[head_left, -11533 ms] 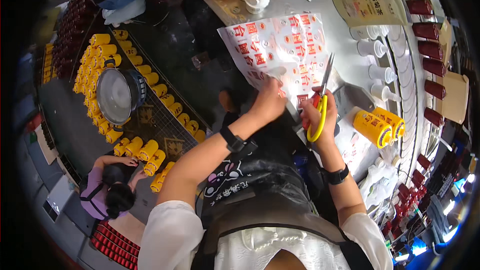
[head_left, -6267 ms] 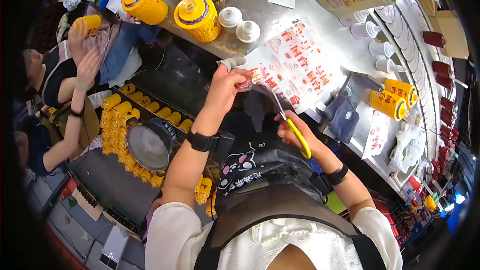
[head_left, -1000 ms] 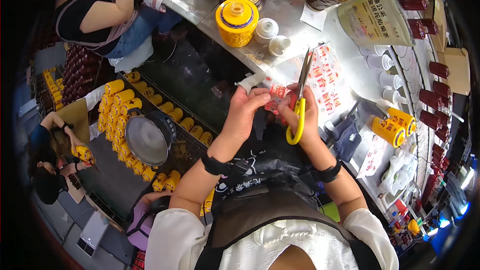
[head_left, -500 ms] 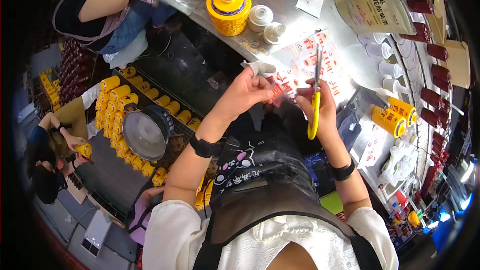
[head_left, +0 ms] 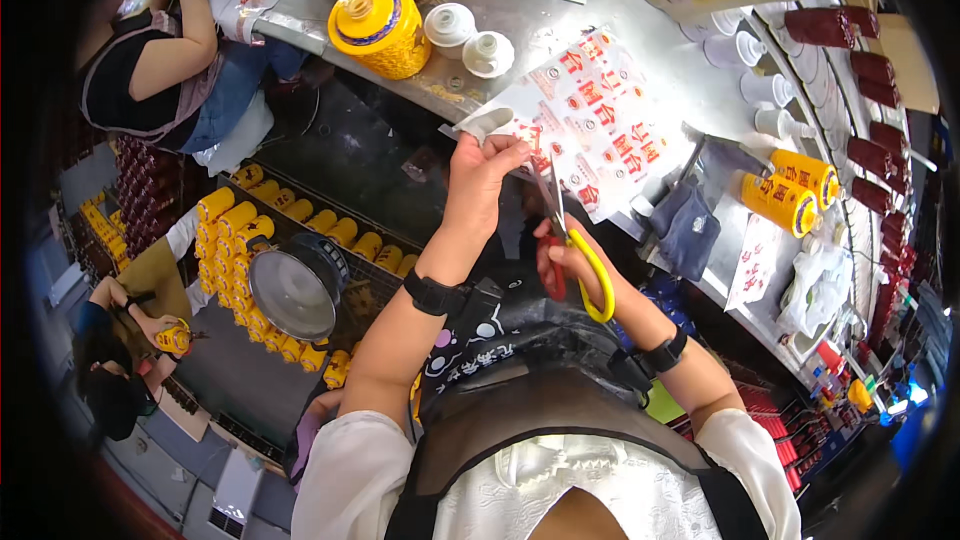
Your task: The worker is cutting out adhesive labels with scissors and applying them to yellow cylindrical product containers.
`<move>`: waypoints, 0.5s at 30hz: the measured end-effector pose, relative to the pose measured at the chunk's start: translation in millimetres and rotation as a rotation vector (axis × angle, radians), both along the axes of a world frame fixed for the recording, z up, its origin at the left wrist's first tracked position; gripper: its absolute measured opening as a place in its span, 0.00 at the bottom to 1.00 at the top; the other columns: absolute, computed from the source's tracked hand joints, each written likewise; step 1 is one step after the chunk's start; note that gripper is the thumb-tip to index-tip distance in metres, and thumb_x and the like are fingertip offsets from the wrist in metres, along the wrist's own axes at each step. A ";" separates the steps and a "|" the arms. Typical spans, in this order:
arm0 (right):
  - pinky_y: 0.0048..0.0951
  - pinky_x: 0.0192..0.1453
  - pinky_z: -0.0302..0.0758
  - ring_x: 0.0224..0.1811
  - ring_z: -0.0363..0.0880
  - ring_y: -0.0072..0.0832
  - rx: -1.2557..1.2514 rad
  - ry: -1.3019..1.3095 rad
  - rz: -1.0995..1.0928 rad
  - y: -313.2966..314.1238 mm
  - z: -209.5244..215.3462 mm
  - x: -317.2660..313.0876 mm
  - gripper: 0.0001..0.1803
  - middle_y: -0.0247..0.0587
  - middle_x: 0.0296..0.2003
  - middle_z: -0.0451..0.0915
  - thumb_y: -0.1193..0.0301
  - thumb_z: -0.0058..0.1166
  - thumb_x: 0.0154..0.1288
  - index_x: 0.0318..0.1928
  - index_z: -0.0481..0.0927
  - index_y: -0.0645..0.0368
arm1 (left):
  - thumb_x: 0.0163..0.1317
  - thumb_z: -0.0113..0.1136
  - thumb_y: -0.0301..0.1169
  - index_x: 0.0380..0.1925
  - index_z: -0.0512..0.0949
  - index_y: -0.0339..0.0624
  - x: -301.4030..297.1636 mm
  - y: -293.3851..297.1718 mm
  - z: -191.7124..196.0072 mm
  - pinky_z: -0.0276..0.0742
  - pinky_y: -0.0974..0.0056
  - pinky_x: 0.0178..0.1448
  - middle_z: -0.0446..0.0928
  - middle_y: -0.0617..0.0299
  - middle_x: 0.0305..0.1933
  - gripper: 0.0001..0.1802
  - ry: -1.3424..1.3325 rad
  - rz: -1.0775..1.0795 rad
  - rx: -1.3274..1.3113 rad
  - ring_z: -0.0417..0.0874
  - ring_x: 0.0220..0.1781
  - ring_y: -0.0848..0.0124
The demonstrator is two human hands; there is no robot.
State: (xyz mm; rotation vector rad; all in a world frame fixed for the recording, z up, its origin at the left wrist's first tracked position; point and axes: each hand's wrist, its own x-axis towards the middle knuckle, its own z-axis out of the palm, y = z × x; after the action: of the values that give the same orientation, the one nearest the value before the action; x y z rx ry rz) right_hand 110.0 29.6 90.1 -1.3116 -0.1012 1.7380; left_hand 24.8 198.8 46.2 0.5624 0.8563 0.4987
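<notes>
Scissors (head_left: 600,290) in your R hand (head_left: 575,258), fingers curled round red + yellow handles; can't tell which finger sits in which loop. Blades slightly parted, tips just beside your L hand (head_left: 476,180). Likely main hazard: nicked fingertip. Cause: pinch & blades v. close together, so a slip or rushed snip leaves no margin. Pale cover (head_left: 488,124) at L fingertips, prob. worn on one finger; might help, but L thumb looks bare.

L thumb + finger pinch near edge of printed sheet (head_left: 600,110); rest lies on metal bench (head_left: 530,18) ahead of you. Can't tell if pinched bit is joined to the rest or cut loose.

Other risks: sheet looks thin, prob. floppy. W/o tension at the tips it could fold betw. blades → ragged edge, or cut strays into red print. No weight seen on far side, so hard tug could drag the whole sheet. White knobbed pieces (head_left: 488,56) stand near its L side, yellow jar (head_left: 385,35) beside them; wide L sweep could topple one off bench edge.
</notes>
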 end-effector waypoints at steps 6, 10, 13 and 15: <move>0.21 0.29 0.71 0.24 0.73 0.19 0.017 0.051 0.016 12.6 -3.5 7.8 0.14 0.36 0.28 0.73 0.66 0.47 0.69 0.51 0.67 0.56 | 0.59 0.60 0.18 0.58 0.67 0.39 -13.8 -11.3 -16.0 0.72 0.69 0.51 0.77 0.63 0.38 0.26 0.019 0.055 -0.059 0.79 0.43 0.74; 0.19 0.25 0.69 0.22 0.70 0.17 -0.006 -0.001 0.021 14.5 -8.7 7.9 0.14 0.34 0.27 0.72 0.65 0.48 0.69 0.51 0.68 0.54 | 0.60 0.60 0.18 0.55 0.69 0.39 -16.5 -18.2 -18.9 0.74 0.65 0.56 0.79 0.60 0.43 0.22 -0.015 0.102 -0.141 0.80 0.48 0.71; 0.18 0.20 0.66 0.19 0.68 0.17 -0.019 -0.032 0.023 16.4 -15.7 5.9 0.13 0.33 0.25 0.70 0.65 0.49 0.69 0.50 0.68 0.54 | 0.60 0.59 0.17 0.54 0.68 0.39 -13.8 -20.8 -16.0 0.77 0.63 0.57 0.80 0.59 0.42 0.21 -0.021 0.139 -0.188 0.82 0.48 0.69; 0.19 0.19 0.66 0.17 0.67 0.17 -0.005 -0.037 0.003 16.7 -19.8 3.9 0.13 0.32 0.24 0.70 0.65 0.48 0.69 0.50 0.67 0.54 | 0.61 0.58 0.16 0.53 0.67 0.39 -11.9 -21.6 -14.8 0.80 0.63 0.55 0.79 0.60 0.40 0.21 -0.021 0.155 -0.211 0.82 0.46 0.70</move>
State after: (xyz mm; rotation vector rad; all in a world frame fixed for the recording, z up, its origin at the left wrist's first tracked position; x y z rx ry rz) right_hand 114.0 46.4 70.3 -1.3480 -0.1202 1.7177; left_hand 12.9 177.2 31.4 0.2984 0.9234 0.5460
